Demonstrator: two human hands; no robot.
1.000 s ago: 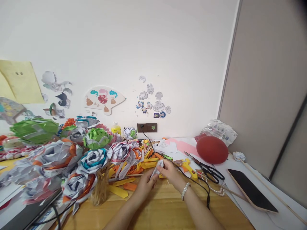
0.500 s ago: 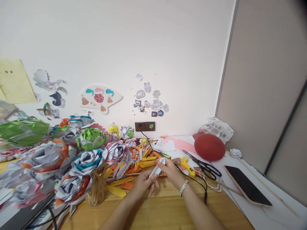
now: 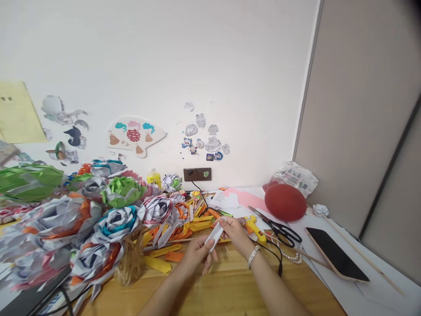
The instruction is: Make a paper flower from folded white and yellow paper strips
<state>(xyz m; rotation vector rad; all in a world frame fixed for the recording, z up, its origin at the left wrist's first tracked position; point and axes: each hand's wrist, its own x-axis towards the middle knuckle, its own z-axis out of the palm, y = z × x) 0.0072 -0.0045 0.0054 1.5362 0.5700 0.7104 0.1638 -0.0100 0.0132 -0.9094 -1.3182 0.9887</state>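
A folded strip of white paper (image 3: 215, 232) is held at a slant above the wooden table (image 3: 210, 292). My left hand (image 3: 199, 252) pinches its lower end between thumb and fingers. At the upper end, my right hand (image 3: 233, 231), with a beaded bracelet on the wrist, presses it between thumb and fingers. Just beyond the hands lie yellow and orange folded paper strips (image 3: 200, 224). Close to the right hand is a yellow glue gun (image 3: 255, 228), and black-handled scissors (image 3: 283, 231) rest farther right.
Paper flowers (image 3: 118, 221) crowd the left side, beside a bundle of thin sticks (image 3: 130, 259). On the right are a red balloon-like ball (image 3: 284, 202), a bead string (image 3: 296, 256), a phone (image 3: 337, 253) and white paper sheets (image 3: 378, 289). A black cord (image 3: 279, 263) crosses the table.
The white paper strip has turned slightly, showing a broader, flatter face. Both hands keep hold of it in nearly the same place. The whole view has shifted a little.
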